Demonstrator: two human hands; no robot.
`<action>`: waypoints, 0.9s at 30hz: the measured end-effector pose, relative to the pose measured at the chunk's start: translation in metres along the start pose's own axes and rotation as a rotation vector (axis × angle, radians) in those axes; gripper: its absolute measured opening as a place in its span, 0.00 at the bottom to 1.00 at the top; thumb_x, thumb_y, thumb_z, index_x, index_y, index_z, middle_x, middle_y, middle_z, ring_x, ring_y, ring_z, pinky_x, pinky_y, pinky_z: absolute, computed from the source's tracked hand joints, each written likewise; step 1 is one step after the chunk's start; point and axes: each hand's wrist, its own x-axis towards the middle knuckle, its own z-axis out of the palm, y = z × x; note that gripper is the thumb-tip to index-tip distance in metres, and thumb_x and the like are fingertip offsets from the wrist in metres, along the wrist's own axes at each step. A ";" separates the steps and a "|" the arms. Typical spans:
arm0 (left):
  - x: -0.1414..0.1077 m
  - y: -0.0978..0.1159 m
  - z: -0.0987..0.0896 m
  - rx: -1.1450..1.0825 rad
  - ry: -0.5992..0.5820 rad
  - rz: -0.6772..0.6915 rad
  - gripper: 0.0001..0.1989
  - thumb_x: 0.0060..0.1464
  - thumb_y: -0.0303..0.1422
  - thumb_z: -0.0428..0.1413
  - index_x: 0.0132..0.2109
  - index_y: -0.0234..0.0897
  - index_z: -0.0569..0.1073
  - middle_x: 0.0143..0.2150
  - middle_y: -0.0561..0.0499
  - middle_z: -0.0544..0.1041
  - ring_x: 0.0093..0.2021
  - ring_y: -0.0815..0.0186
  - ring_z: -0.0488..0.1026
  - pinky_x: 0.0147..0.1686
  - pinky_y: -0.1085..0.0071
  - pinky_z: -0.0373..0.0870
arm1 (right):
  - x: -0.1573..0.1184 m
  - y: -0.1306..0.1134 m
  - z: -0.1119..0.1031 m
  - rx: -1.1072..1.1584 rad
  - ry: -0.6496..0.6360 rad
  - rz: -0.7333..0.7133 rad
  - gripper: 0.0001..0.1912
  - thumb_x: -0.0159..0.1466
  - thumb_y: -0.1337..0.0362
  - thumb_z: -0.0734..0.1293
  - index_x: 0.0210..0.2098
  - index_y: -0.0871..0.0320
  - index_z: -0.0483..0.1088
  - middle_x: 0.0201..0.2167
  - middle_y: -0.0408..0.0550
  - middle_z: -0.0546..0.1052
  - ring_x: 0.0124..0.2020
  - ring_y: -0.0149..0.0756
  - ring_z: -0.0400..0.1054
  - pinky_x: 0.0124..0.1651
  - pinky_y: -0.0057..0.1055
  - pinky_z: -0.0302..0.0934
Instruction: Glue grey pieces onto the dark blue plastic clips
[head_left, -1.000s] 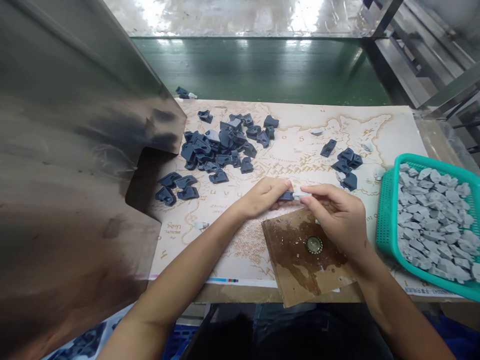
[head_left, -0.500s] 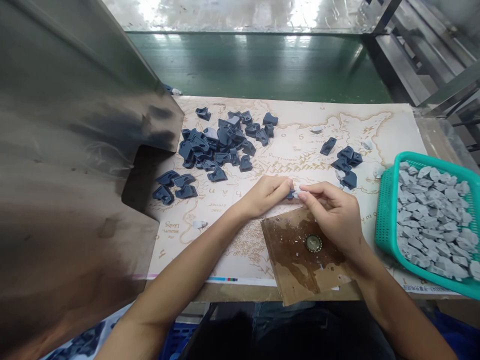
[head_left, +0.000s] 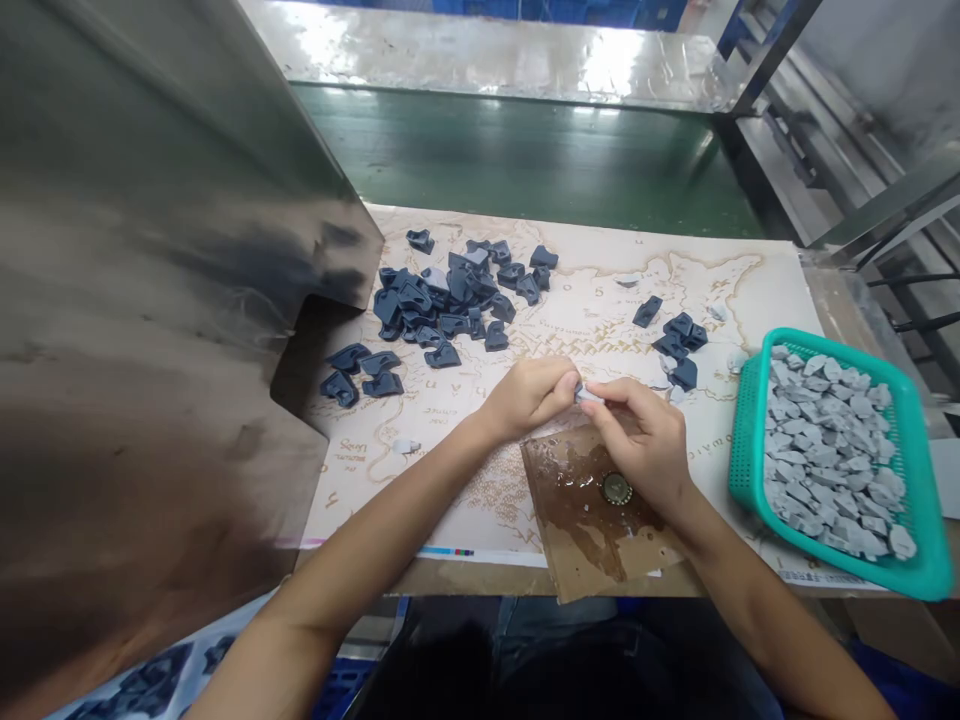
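The right hand (head_left: 646,432) pinches a pale piece (head_left: 590,397) beside the left hand (head_left: 529,396).

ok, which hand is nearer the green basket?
Right. The right hand is left of the basket, not touching it; the left hand is farther left, beyond the right hand.

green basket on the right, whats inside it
The green basket holds a heap of small pale-grey pieces. Only the uppermost ones show; whatever lies beneath them is covered.

Right hand (head_left: 641,435) nearer left hand (head_left: 531,393) | blue objects (head_left: 495,8) entered view, top
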 end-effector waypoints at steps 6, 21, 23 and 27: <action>-0.005 -0.005 0.000 0.126 0.115 0.209 0.27 0.66 0.42 0.32 0.31 0.37 0.69 0.26 0.48 0.71 0.26 0.68 0.67 0.26 0.72 0.63 | 0.001 -0.017 -0.007 -0.165 -0.043 -0.119 0.06 0.65 0.71 0.65 0.41 0.57 0.69 0.33 0.45 0.77 0.25 0.31 0.70 0.31 0.27 0.69; 0.008 -0.009 0.001 0.797 0.169 -0.383 0.24 0.58 0.31 0.47 0.60 0.27 0.65 0.62 0.34 0.65 0.65 0.49 0.58 0.63 0.49 0.56 | 0.213 0.083 -0.011 -0.787 -0.159 0.456 0.13 0.60 0.70 0.63 0.43 0.63 0.74 0.41 0.55 0.77 0.42 0.43 0.71 0.43 0.33 0.65; 0.007 -0.009 -0.001 0.845 0.161 -0.409 0.24 0.59 0.32 0.46 0.60 0.26 0.66 0.63 0.34 0.65 0.66 0.48 0.57 0.63 0.50 0.58 | 0.229 0.105 -0.005 -0.834 -0.133 0.490 0.14 0.61 0.71 0.62 0.44 0.64 0.73 0.40 0.57 0.76 0.42 0.44 0.71 0.43 0.34 0.65; 0.006 -0.012 -0.005 0.854 0.143 -0.419 0.24 0.59 0.30 0.44 0.60 0.23 0.66 0.64 0.35 0.64 0.67 0.51 0.57 0.62 0.54 0.61 | 0.229 0.115 -0.017 -0.944 -0.138 0.503 0.19 0.57 0.69 0.66 0.49 0.65 0.72 0.43 0.62 0.75 0.45 0.53 0.69 0.43 0.42 0.64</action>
